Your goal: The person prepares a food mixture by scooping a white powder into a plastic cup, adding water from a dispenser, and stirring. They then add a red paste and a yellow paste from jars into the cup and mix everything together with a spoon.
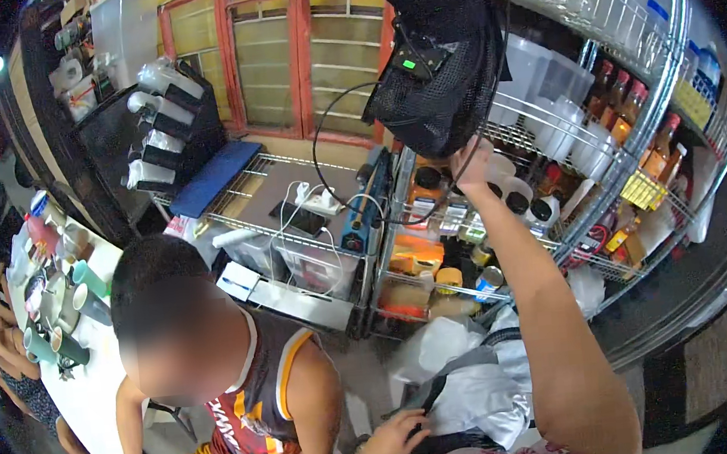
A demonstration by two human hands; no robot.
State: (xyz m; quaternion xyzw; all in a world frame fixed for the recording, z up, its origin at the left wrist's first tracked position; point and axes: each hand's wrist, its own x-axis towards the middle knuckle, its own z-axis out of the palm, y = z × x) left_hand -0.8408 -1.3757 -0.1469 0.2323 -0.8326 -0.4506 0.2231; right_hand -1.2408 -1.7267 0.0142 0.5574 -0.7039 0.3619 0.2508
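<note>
My right hand (473,160) is raised at the lower edge of a black mesh bag (437,100) and appears to grip it; the fingertips are partly hidden. A small device with a green light (409,65) sits on the bag, and a black cable (317,160) loops down from it past my right hand. My left hand (392,442) is low in the view, palm down with its fingers apart, beside a silver-grey and black bag (476,399). Its fingertips lie near the bag's dark strap.
A seated person in a sleeveless jersey (267,391) is close on the left, by a white table (80,394) with cups. Ahead stand a wire rack (261,171) with a phone (299,218) and power strip (322,201), and shelves of jars and bottles (625,107). More people are at far left.
</note>
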